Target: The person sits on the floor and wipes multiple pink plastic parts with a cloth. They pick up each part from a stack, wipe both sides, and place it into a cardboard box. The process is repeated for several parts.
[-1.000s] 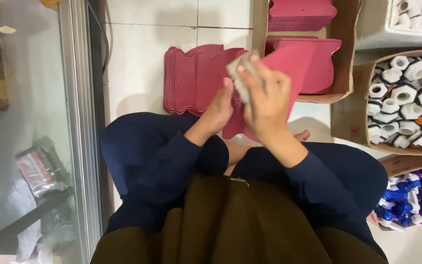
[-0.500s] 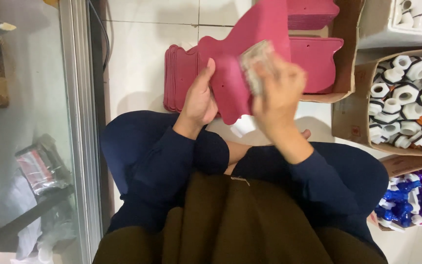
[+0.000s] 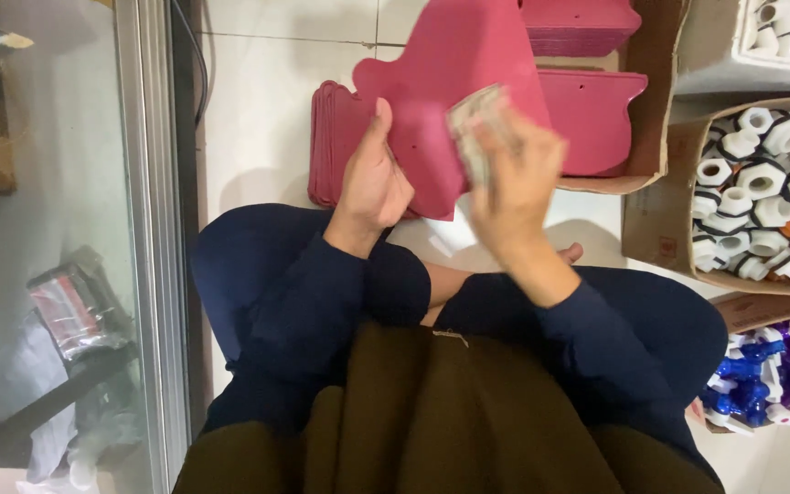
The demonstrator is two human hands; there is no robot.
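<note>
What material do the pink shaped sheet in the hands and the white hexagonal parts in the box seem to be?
Pink shaped sheet: probably matte card, thin, flat, with punched holes. White hexagonal parts: likely moulded plastic, smooth with a slight shine.

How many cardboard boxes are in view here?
3, maybe more out of frame: the box of pink cards at top, the box of white caps at right, and the box of blue-and-white parts at lower right.
</note>
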